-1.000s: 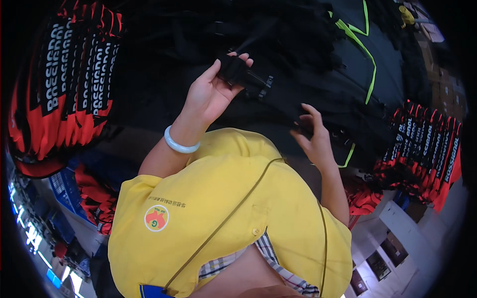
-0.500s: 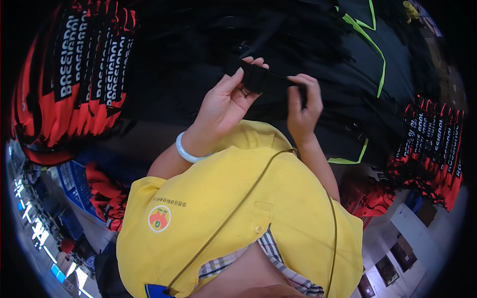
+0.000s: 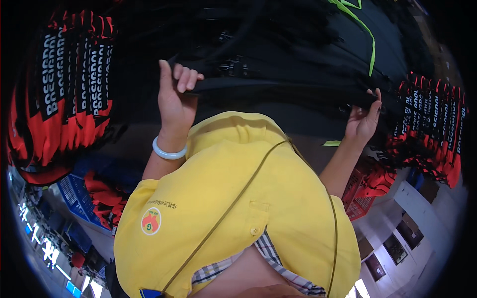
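A long strip of black fabric runs between my hands over dark material, and its edges blend into the black behind it. My left hand, with a pale bangle at the wrist, has its fingers curled round the strip's left end, the thumb pointing up. On the right, my right hand pinches the other end between thumb and fingers. Black buckles lie on the dark material just beyond the strip.
Stacked red and black printed straps or bags stand at the left, with a similar stack at the right. Bright green binding trails across the far right. A blue crate and a red crate sit lower down.
My hands have moved far apart, the left going left and the right going right. The black fabric, bunched between them before, is now drawn out lengthwise.
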Demonstrator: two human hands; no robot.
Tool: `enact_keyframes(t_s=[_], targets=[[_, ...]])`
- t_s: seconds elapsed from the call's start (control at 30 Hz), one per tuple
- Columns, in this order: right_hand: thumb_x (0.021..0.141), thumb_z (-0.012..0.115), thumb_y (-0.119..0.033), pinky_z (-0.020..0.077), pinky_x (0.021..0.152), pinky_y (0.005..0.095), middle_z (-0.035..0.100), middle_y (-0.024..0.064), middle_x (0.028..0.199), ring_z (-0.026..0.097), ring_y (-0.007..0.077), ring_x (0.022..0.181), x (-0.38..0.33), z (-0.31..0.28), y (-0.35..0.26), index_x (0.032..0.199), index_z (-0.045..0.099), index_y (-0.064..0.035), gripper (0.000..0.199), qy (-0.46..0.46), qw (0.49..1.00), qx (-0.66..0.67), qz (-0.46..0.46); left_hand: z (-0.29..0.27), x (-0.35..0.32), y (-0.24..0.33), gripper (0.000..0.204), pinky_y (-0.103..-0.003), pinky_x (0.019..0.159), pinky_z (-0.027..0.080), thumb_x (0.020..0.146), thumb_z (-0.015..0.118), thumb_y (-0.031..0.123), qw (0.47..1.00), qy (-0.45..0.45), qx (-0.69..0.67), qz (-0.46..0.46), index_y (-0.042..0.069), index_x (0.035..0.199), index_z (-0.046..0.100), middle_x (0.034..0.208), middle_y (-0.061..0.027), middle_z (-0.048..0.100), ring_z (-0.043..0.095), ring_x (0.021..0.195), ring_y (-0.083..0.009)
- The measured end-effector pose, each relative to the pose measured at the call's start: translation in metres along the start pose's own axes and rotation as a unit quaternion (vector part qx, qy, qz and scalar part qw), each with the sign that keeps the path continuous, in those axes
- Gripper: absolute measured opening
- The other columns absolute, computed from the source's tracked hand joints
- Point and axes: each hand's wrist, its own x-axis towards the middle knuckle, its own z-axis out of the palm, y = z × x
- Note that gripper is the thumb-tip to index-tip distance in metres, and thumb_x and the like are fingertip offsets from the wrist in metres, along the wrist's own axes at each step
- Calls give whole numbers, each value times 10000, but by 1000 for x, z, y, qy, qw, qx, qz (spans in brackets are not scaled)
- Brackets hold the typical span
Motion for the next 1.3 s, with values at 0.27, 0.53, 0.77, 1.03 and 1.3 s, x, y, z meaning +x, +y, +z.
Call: enact_keyframes(t_s=[0.27, 0.53, 0.77, 1.03, 1.3], targets=[[932, 484, -128, 305, 799, 300, 443, -86, 610, 422, 77, 703, -8, -3, -44, 707, 452, -171, 232, -287, 895, 329, 86, -4, -7, -2, 122, -258, 728, 461, 876, 565, 15, 931, 80, 312, 173, 65, 945, 478, 741, 7, 476, 484, 660, -86], [832, 484, -102, 294, 677, 283, 350, -60, 564, 376, 80, 573, 62, -133, -86, 613, 398, -164, 243, -201, 922, 332, 3, -116, 5, 18, 203, -383, 852, 519, 994, 392, 114, 934, 356, -7, 40, 16, 1007, 569, 866, -61, 586, 609, 824, -185], [816, 486, -215, 386, 709, 351, 506, 5, 669, 519, 169, 712, 123, -387, -102, 690, 496, -140, 148, -5, 992, -44, -114, -133, 9, 15, 317, -436, 1066, 352, 923, 429, -2, 986, 132, -103, -8, 29, 1229, 509, 1252, -103, 543, 501, 1206, -216], [847, 478, -241, 394, 804, 396, 552, 31, 755, 540, 209, 790, 38, -381, -59, 793, 538, -108, 156, 85, 995, -52, 26, -82, -16, 21, 303, -442, 1052, 349, 969, 408, 198, 982, 52, -179, -5, 66, 1220, 515, 1319, -127, 504, 475, 1229, -242], [878, 469, -267, 403, 899, 442, 597, 57, 840, 561, 249, 867, 61, -407, -54, 896, 580, -76, 222, 217, 966, -74, 118, -89, -12, 16, 244, -368, 957, 425, 919, 440, 223, 999, 25, 19, 23, 67, 1046, 578, 1251, -136, 555, 537, 1134, -205]])
